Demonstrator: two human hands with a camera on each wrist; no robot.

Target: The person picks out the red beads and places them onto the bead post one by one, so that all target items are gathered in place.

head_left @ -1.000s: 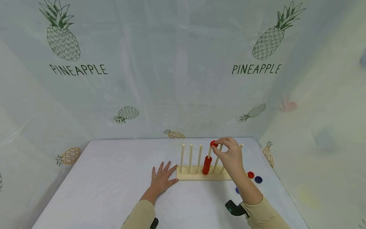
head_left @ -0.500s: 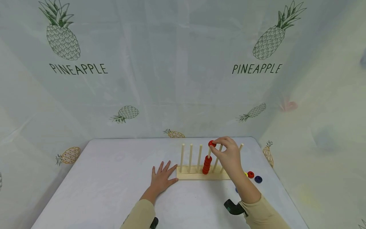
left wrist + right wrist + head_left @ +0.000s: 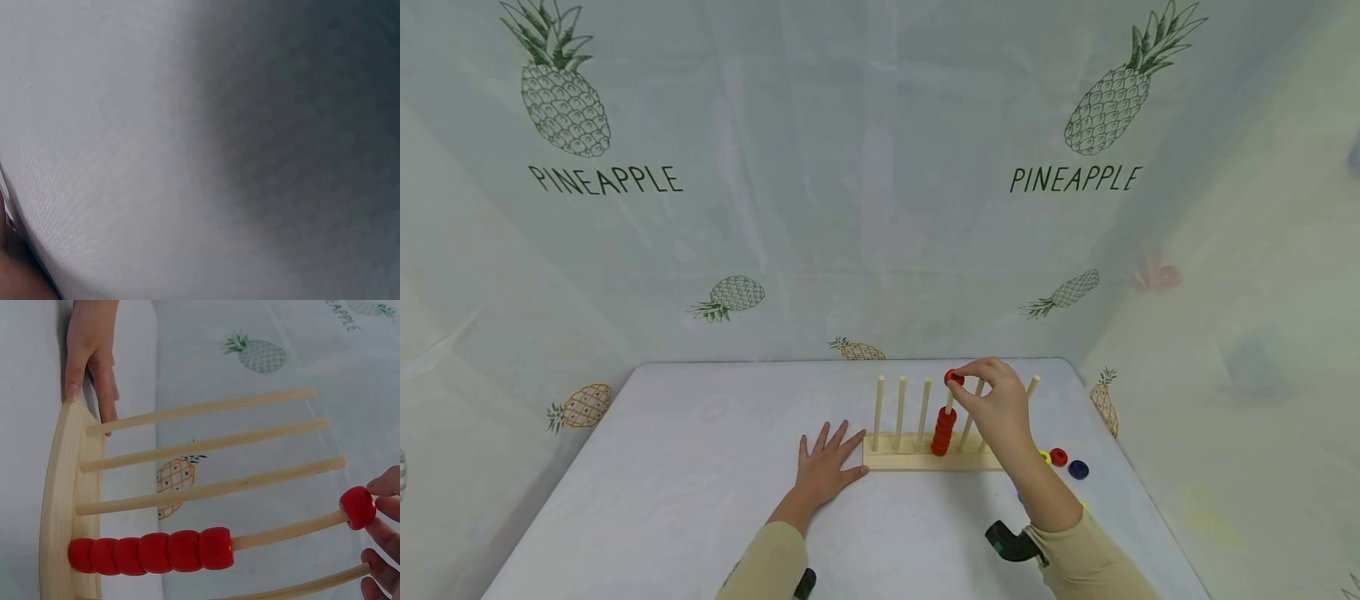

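Note:
A wooden peg rack point(image 3: 917, 463) with several upright pegs stands on the table. Its fourth peg from the left carries a stack of red beads point(image 3: 943, 432). At the tip of that same peg, my right hand point(image 3: 1002, 412) pinches another red bead point(image 3: 358, 508) between thumb and fingers. The right wrist view has this bead right at the peg's end, apart from the stack. My left hand point(image 3: 826, 472) lies on the tabletop with fingers spread, fingertips and thumb at the rack's left end. Only skin at the lower left corner shows in the left wrist view.
To the right of the rack lie loose beads: a red bead point(image 3: 1058, 457), a dark blue bead point(image 3: 1078, 470) and a yellow bead point(image 3: 1046, 457). The right forearm partly covers others. A pineapple-print curtain point(image 3: 880, 208) hangs behind the white table point(image 3: 700, 500).
My right hand has shifted slightly left, bringing the pinched red bead from the right of the fourth peg's tip to over it. The left hand has not moved.

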